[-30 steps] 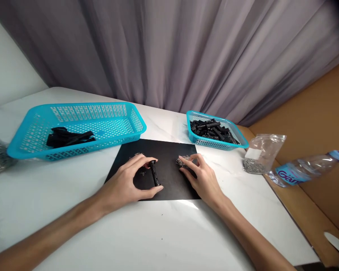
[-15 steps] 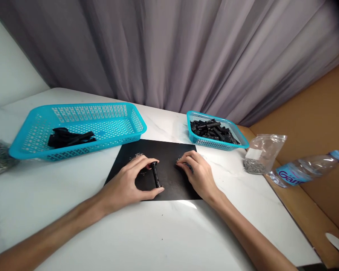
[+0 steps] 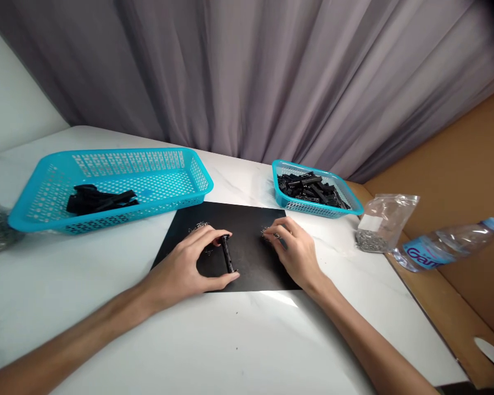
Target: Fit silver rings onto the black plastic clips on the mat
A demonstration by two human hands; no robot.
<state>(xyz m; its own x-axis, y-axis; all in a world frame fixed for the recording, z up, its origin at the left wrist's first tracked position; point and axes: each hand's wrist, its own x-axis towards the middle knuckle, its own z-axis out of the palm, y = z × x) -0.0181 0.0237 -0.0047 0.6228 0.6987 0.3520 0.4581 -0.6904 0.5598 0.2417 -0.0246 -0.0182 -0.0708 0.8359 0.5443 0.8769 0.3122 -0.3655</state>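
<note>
Progress: looks partway through; shows one black part [image 3: 227, 255] in hand, with many black pieces [image 3: 310, 186] in the right basket [image 3: 313, 208] and a smaller heap [image 3: 99, 202] in the left basket [image 3: 164, 186]. Cannot tell finished from unfinished, nor count what is left.
Left hand [image 3: 179, 269]: clamps the black part lengthwise, with thumb at the near end and fingertips at the far end.
Right hand [image 3: 298, 252]: reaches into the right pile of metal bits [image 3: 268, 231], thumb and fingertips close together; cannot tell whether pinched on a bit or slightly apart.
Black part: spans the gap between left thumb and left fingertips, over the black mat [image 3: 247, 263], to the left of the right fingers and well apart from them.
Left pile of metal bits [image 3: 200, 225]: lies just beyond the left fingers, with a few strays nearer the thumb.
Baskets: sit beyond the fingers of each hand, one to the left, one to the right.
Clear bag [image 3: 372, 238]: stands to the right of the right fingers, holding small metal bits; next to the bottle [image 3: 430, 252].
</note>
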